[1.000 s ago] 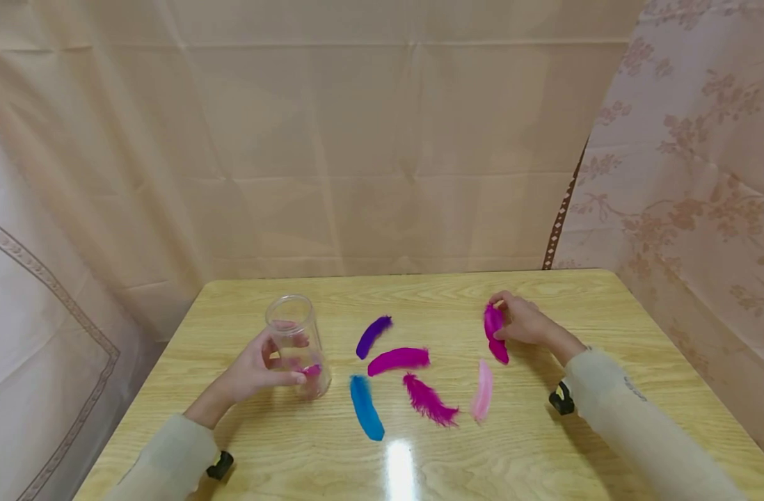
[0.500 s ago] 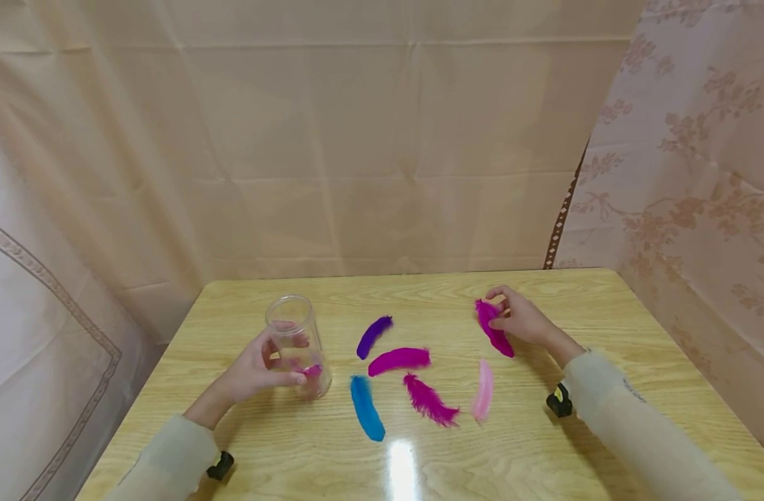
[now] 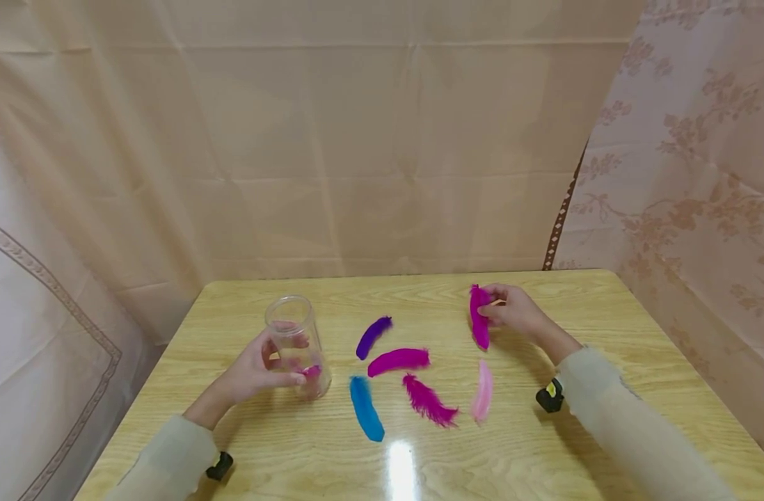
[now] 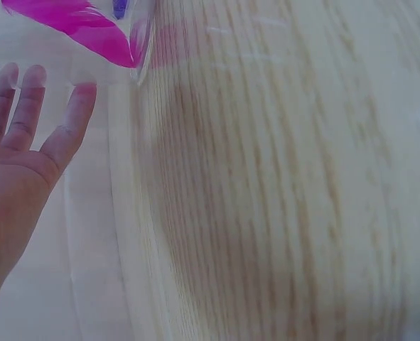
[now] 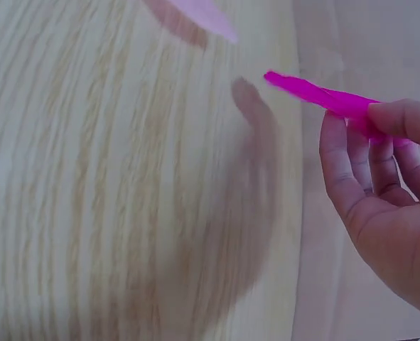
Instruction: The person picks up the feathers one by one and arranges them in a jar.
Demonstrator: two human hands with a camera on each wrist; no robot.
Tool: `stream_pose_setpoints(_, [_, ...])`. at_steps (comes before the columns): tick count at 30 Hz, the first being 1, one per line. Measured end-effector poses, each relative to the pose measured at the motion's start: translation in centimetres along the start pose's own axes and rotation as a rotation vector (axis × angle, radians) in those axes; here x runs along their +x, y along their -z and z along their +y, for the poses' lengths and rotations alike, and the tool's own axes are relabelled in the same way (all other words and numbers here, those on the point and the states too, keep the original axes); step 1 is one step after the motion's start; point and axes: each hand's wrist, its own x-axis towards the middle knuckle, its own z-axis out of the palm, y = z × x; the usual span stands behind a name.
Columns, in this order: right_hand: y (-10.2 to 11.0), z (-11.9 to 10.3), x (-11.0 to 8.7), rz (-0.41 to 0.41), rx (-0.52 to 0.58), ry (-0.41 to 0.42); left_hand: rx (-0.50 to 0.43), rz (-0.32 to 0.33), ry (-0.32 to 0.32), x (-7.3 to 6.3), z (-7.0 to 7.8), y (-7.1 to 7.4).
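Observation:
My left hand (image 3: pixel 257 372) grips a clear cylindrical jar (image 3: pixel 310 337) standing on the left of the table. Inside it, near the bottom, lies a bright pink feather (image 4: pixel 89 27), seen through the wall in the left wrist view. At the right, my right hand (image 3: pixel 513 311) pinches a magenta feather (image 3: pixel 479 317) between thumb and fingers. The right wrist view shows that feather (image 5: pixel 309 91) raised off the tabletop, with the hand's shadow below. Between the hands lie a purple feather (image 3: pixel 373 337), a magenta one (image 3: pixel 399 360), a blue feather (image 3: pixel 366 408), a fluffy magenta one (image 3: pixel 429 401) and a pale pink feather (image 3: pixel 483 392).
The wood-grain table (image 3: pixel 282 459) reaches back to a beige curtain (image 3: pixel 382 153). Floral cloth (image 3: pixel 707 174) hangs at the right side and pale cloth (image 3: pixel 37 334) at the left. A bright light reflection shows at the table's front.
My right hand has moved left with the magenta feather, which has turned more upright. The left hand and the jar have stayed in place.

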Motion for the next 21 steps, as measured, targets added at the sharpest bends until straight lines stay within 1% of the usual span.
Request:
stream_pose_setpoints(4, [-0.5,-0.8,0.0,0.021,0.038,-0.010,-0.004,-0.001,0.004,0.0,-0.1,0.1])
stream_pose_setpoints(8, [-0.8,-1.7,0.0,0.028,0.073,0.012,-0.004,0.002,0.009,0.0,-0.1,0.0])
stream_pose_setpoints(11, [-1.0,-2.2,0.0,0.013,0.108,0.036,-0.003,0.004,0.014,0.0,0.0,0.0])
stream_pose_setpoints(16, [-1.5,-2.9,0.2,-0.015,0.162,0.052,-0.008,0.004,0.017,0.0,0.0,0.0])
stream_pose_setpoints(21, [-2.3,-3.9,0.1,-0.034,0.182,0.060,-0.018,0.002,0.019,0.0,0.1,0.0])
